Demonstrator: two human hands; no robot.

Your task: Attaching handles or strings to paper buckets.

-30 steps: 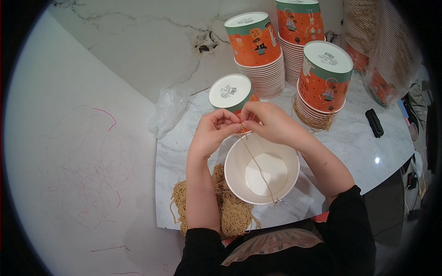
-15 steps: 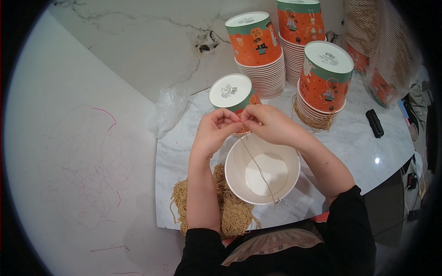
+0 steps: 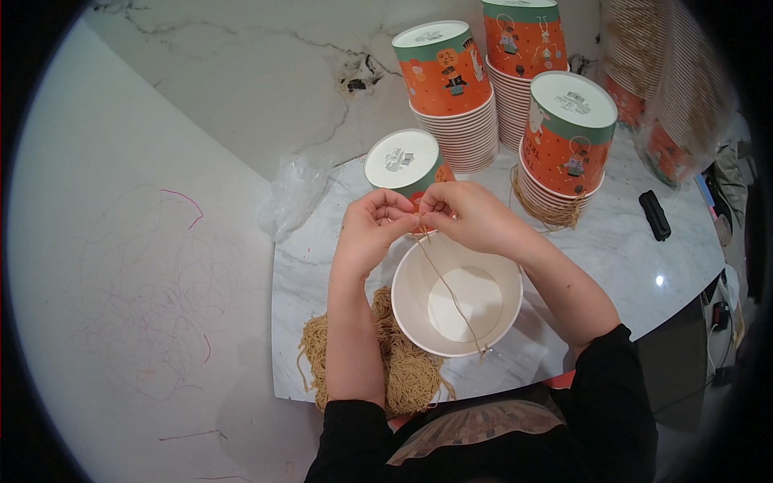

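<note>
My left hand (image 3: 372, 229) and my right hand (image 3: 465, 216) meet fingertip to fingertip over the far rim of an upright white paper cup (image 3: 456, 295). Between them they pinch a thin tan string (image 3: 451, 294) that runs down across the cup's open mouth to its near rim. An upside-down orange and green paper cup (image 3: 404, 162) stands just behind my hands. A pile of tan strings (image 3: 403, 366) lies on the marble table under my left forearm.
Stacks of upside-down orange paper cups (image 3: 448, 84) stand at the back and right (image 3: 567, 138), with strings under one. A crumpled clear plastic bag (image 3: 291, 193) lies left; a black object (image 3: 654, 214) lies right. A bagged cup stack (image 3: 660, 88) leans far right. White scribbled wall sits left.
My fingers shift slightly on the string at the cup's far rim. The cup, string and stacks stay where they were.
</note>
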